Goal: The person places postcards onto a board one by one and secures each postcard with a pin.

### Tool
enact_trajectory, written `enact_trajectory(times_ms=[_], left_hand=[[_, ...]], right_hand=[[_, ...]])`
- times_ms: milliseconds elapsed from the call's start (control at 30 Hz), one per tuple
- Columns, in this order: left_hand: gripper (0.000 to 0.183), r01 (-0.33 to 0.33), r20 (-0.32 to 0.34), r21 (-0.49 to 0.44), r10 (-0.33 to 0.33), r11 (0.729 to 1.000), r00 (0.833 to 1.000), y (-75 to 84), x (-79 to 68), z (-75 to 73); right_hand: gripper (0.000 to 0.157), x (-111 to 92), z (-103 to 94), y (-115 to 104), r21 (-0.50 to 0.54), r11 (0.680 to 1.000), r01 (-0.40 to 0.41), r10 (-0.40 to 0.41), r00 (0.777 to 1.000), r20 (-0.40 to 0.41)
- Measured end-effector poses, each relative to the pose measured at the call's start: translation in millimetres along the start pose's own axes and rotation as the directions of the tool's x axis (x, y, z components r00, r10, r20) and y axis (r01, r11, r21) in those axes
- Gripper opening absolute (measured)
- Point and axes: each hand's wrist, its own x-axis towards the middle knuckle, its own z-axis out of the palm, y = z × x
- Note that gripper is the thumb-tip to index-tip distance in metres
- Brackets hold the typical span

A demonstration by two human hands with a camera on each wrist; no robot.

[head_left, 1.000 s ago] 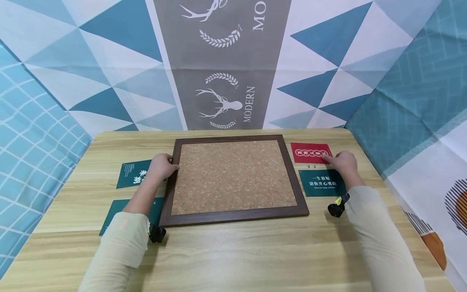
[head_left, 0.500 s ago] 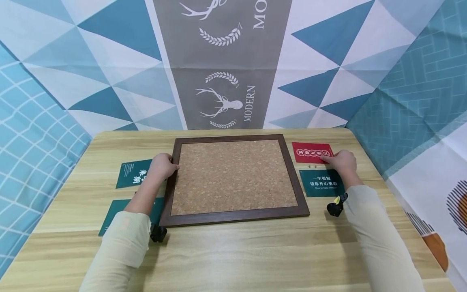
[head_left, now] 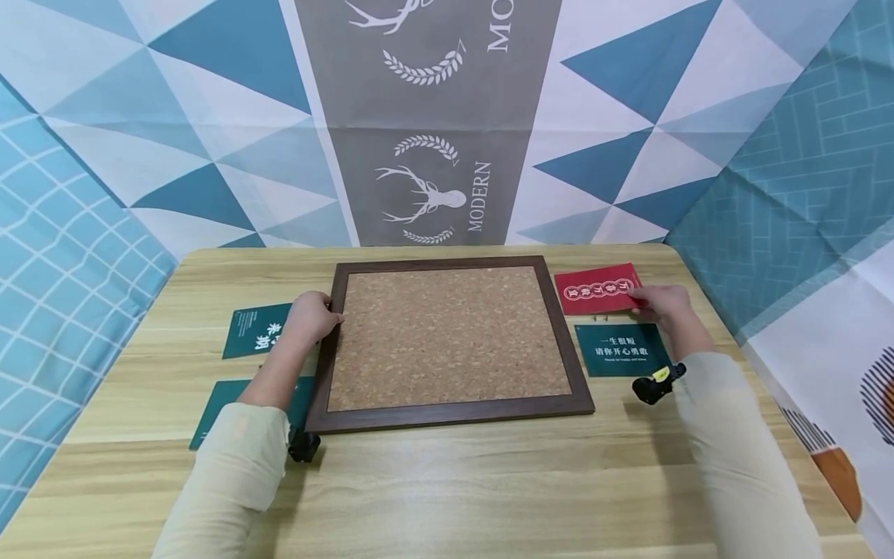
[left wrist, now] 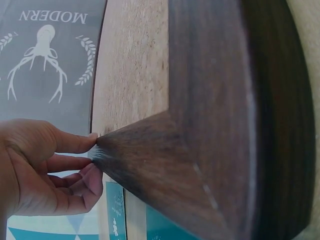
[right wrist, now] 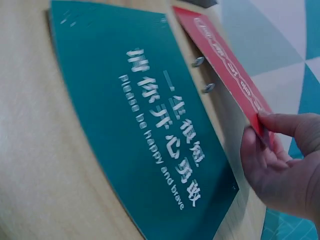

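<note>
Two hands busy: right hand (head_left: 667,304) pinches right end of red card (head_left: 594,290), tilted up off table (head_left: 447,489), right of corkboard (head_left: 450,341); left hand (head_left: 310,317) grips frame (head_left: 320,388) along left edge. Green card (head_left: 620,351) lies just nearer, small pins (right wrist: 198,61) between; other green cards (head_left: 253,331) left.

Wooden tabletop (head_left: 503,485) being lit brightly, with glare; soft shadows being cast beside sleeves (head_left: 740,450); green card (right wrist: 145,122) being smeared by blur; corkboard frame (left wrist: 212,105) being bowed by lens.
</note>
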Motion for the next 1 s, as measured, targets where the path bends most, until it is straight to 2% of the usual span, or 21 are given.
enact_trajectory(times_ms=[100, 200, 667, 1000], left_hand=[[0.048, 0.002, 0.003, -0.007, -0.002, 1.000, 1.000, 0.4, -0.8, -0.6], [0.048, -0.003, 0.005, -0.008, 0.003, 1.000, 1.000, 0.4, -0.9, -0.9], [0.052, -0.004, 0.011, -0.019, 0.004, 1.000, 1.000, 1.1, -1.7, -1.9], [0.050, -0.002, 0.015, -0.020, 0.002, 1.000, 1.000, 1.3, -1.4, -2.0]], right_hand=[[0.068, -1, -3.1, -3, 0.136, 0.990, -0.025, 0.018, 0.998, 0.053], [0.066, -2, -5.0, -5, 0.191, 0.980, -0.045, 0.028, 0.995, 0.093], [0.068, -12, -9.5, -10, 0.259, 0.965, -0.045, 0.000, 0.985, 0.172], [0.070, -22, -5.3, -18, 0.369, 0.928, -0.055, -0.012, 0.984, 0.176]])
